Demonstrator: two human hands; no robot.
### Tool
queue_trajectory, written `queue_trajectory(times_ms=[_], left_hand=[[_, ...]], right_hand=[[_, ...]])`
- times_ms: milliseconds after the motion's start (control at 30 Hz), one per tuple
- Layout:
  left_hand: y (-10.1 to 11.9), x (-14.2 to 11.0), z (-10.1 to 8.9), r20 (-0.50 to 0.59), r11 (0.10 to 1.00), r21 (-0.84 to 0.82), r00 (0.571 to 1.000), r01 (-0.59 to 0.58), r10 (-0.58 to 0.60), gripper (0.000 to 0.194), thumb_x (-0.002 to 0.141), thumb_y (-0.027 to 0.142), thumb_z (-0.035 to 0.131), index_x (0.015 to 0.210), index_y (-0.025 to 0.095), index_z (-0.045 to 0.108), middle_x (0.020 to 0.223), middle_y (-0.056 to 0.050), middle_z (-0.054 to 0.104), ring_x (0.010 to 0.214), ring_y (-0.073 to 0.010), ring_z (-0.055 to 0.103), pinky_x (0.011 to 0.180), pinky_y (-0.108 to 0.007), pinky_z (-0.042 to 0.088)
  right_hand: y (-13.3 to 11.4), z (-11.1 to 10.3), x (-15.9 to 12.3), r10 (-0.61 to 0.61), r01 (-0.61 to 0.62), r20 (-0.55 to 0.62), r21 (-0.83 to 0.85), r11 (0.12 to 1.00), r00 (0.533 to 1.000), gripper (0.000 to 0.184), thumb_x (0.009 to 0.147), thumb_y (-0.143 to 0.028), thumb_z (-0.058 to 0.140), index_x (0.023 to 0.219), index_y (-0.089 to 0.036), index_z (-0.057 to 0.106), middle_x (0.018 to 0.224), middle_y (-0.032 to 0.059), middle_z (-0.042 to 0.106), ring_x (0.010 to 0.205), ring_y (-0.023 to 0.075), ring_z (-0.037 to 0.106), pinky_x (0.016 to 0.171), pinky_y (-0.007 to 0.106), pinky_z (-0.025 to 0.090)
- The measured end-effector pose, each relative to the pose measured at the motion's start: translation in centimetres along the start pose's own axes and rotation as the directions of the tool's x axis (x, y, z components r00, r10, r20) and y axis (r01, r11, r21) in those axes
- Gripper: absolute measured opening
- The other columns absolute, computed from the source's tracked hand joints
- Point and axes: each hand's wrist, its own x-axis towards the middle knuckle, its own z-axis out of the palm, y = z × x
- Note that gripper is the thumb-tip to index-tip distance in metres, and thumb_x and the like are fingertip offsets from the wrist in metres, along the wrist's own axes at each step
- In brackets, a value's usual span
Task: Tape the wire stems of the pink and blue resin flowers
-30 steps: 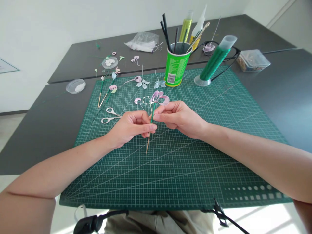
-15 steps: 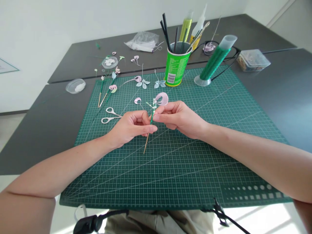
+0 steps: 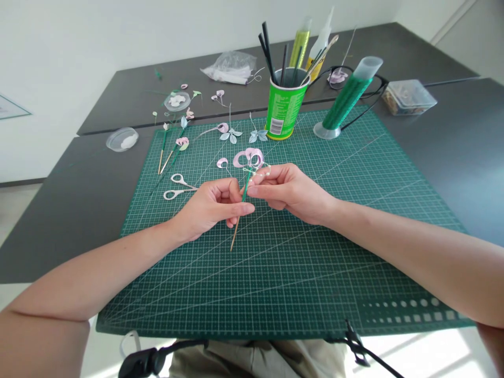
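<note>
Over the green cutting mat (image 3: 299,252), both my hands pinch one small craft flower on a wooden stick (image 3: 235,234). My left hand (image 3: 210,206) is closed on the stick's green-wrapped stem. My right hand (image 3: 289,189) is closed on the stem just below the pink looped petals (image 3: 248,158) with tiny white beads. The stick's bare end points down toward the mat.
Small scissors (image 3: 178,186) lie left of my hands. A green cup of tools (image 3: 284,105), a green spool on a clear stand (image 3: 346,97), finished flower sticks (image 3: 169,147), loose petals (image 3: 232,134), small dishes (image 3: 122,138), a clear box (image 3: 409,97) and a plastic bag (image 3: 232,67) sit farther back.
The flower has turned between my fingers: its pink petals swung from the right side to the left, and the stick's lower end shifted slightly left. My hands stay in place.
</note>
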Motion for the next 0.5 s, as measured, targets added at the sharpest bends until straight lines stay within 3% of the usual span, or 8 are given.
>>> queue_trajectory(times_ms=[200, 367, 500], left_hand=[[-0.21, -0.06, -0.11, -0.004, 1.0, 0.006, 1.0, 0.008, -0.008, 0.041, 0.074, 0.018, 0.096, 0.07, 0.018, 0.055, 0.054, 0.008, 0.063, 0.044, -0.0051, 0.057, 0.045, -0.014, 0.047], [0.02, 0.03, 0.03, 0.0, 1.0, 0.01, 1.0, 0.018, -0.018, 0.043, 0.07, 0.018, 0.098, 0.068, 0.017, 0.055, 0.055, 0.01, 0.057, 0.045, -0.003, 0.047, 0.043, -0.013, 0.039], [0.25, 0.09, 0.05, 0.044, 0.999, 0.022, 0.998, 0.048, -0.049, 0.035, 0.066, 0.019, 0.101, 0.068, 0.015, 0.066, 0.06, 0.007, 0.061, 0.052, -0.003, 0.046, 0.047, -0.013, 0.035]], right_hand=[[0.03, 0.03, -0.01, 0.003, -0.003, -0.022, -0.015, 1.0, 1.0, 0.028, 0.07, -0.026, 0.099, 0.075, -0.015, 0.073, 0.05, -0.011, 0.043, 0.045, 0.0022, 0.025, 0.04, 0.022, 0.012], [0.15, 0.15, 0.06, 0.021, -0.022, -0.018, -0.014, 1.0, 1.0, 0.03, 0.066, -0.025, 0.1, 0.077, -0.014, 0.075, 0.051, -0.0104, 0.048, 0.044, 0.0018, 0.026, 0.04, 0.021, 0.012], [0.05, 0.16, -0.05, 0.026, -0.027, -0.018, -0.032, 0.999, 0.999, 0.027, 0.068, -0.025, 0.099, 0.077, -0.013, 0.076, 0.053, -0.0079, 0.055, 0.045, 0.0015, 0.03, 0.041, 0.02, 0.016]])
